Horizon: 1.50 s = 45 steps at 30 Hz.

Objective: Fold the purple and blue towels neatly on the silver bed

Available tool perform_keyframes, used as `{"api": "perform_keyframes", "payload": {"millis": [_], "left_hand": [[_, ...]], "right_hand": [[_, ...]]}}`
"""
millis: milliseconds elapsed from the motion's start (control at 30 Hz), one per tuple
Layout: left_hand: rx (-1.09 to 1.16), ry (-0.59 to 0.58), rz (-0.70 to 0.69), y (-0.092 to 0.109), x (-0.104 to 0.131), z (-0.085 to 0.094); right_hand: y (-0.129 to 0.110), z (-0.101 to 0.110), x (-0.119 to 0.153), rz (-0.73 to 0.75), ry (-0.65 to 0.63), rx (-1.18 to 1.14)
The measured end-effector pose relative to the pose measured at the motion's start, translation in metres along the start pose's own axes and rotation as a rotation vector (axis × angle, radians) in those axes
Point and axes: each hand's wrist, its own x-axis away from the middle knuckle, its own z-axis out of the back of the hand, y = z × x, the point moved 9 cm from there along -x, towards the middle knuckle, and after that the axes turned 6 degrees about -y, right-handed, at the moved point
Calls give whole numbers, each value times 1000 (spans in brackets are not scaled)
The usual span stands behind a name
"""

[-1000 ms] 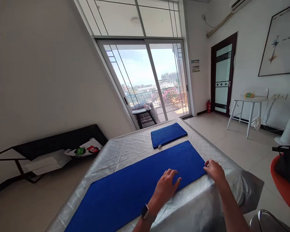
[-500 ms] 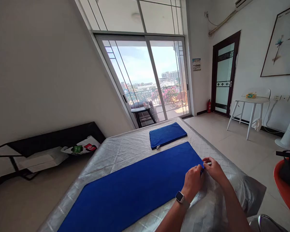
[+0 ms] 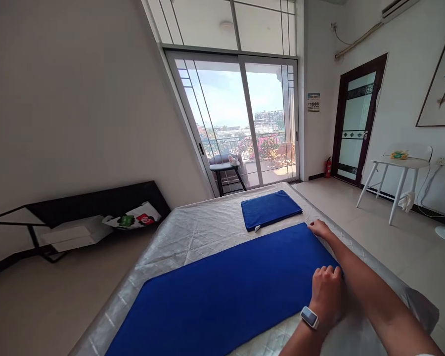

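Observation:
A long blue cloth (image 3: 222, 289) lies flat across the mattress (image 3: 166, 242), which has a silvery quilted cover. My left hand (image 3: 325, 287), with a watch on its wrist, is closed at the cloth's right edge. Farther along that same edge, the fingers of my right hand (image 3: 319, 229) pinch the cloth's far right corner. Beyond it rests a second blue cloth (image 3: 270, 208), folded into a rectangle, with a small white tag at its near edge. The left fingertips are partly hidden behind the knuckles.
On the left stands a low black-framed rack (image 3: 96, 202) holding a white box (image 3: 72, 235) and a printed bag (image 3: 133, 217). Sliding glass doors (image 3: 250, 118) and a black stool (image 3: 226, 168) are beyond the bed. A white chair (image 3: 400, 163) stands to the right.
My right hand has moved away from my left, along the cloth's edge to its far corner. My left hand stays at the edge. The view has shifted left.

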Motion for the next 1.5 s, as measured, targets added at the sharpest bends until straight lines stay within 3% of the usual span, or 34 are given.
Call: {"api": "perform_keyframes", "payload": {"millis": [233, 400, 533, 667, 833, 1000, 1100, 1200, 1300, 1400, 1500], "left_hand": [[107, -35, 107, -14, -7, 1], [183, -15, 249, -24, 11, 24], [173, 114, 331, -41, 50, 68], [185, 294, 470, -84, 118, 112], [263, 574, 584, -156, 234, 135], [271, 784, 752, -221, 356, 137], [191, 849, 974, -258, 418, 135], [24, 831, 1127, -291, 457, 130], [-151, 825, 1149, -314, 472, 119], [-242, 864, 1143, -328, 479, 103], [-252, 912, 1101, -334, 481, 90]], "right_hand": [[-15, -16, -38, 0, -58, -45], [-40, -12, -39, 53, -151, -203], [-86, -3, -26, 172, -211, -349], [-158, -18, -5, 322, -314, -430], [-284, -80, 39, 551, -460, -424], [-424, -171, 101, 792, -517, -268], [-485, -228, 136, 915, -492, -128], [-512, -284, 160, 980, -459, 28], [-512, -329, 168, 998, -439, 168], [-506, -354, 165, 1017, -432, 256], [-508, -366, 159, 1047, -451, 293]]}}
